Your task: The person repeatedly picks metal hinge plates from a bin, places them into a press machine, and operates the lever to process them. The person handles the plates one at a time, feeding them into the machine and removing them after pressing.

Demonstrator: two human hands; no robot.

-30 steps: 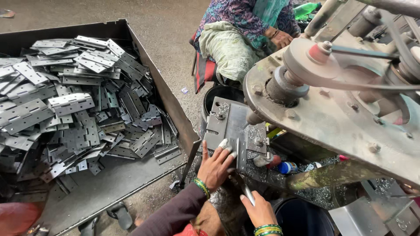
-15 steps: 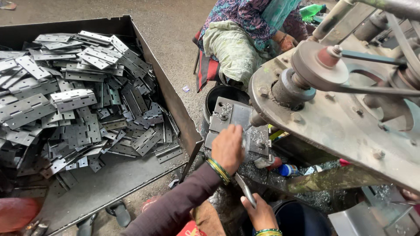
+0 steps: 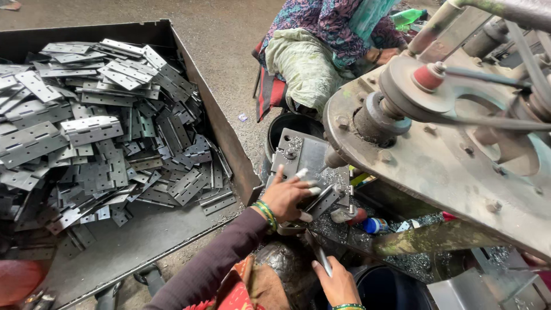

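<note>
My left hand [image 3: 291,196] rests on a grey metal hinge plate [image 3: 322,201] that lies on the steel bed [image 3: 305,152] of a press machine [image 3: 453,149]; its taped fingers press the plate down under the tool. Lower down, my right hand [image 3: 334,281] is closed around a thin metal lever [image 3: 323,259] that sticks up from below the bed. Green and yellow bangles sit on both wrists.
A big dark metal tray [image 3: 227,138] at the left holds several heaps of grey hinge plates [image 3: 109,138]. A seated person in patterned clothes [image 3: 327,40] is at the top, behind the machine. A black bucket [image 3: 290,126] stands beside the bed. Metal shavings litter the base.
My left hand has shifted right along the bed, bringing the plate under the tool. My right hand has stayed low on the lever.
</note>
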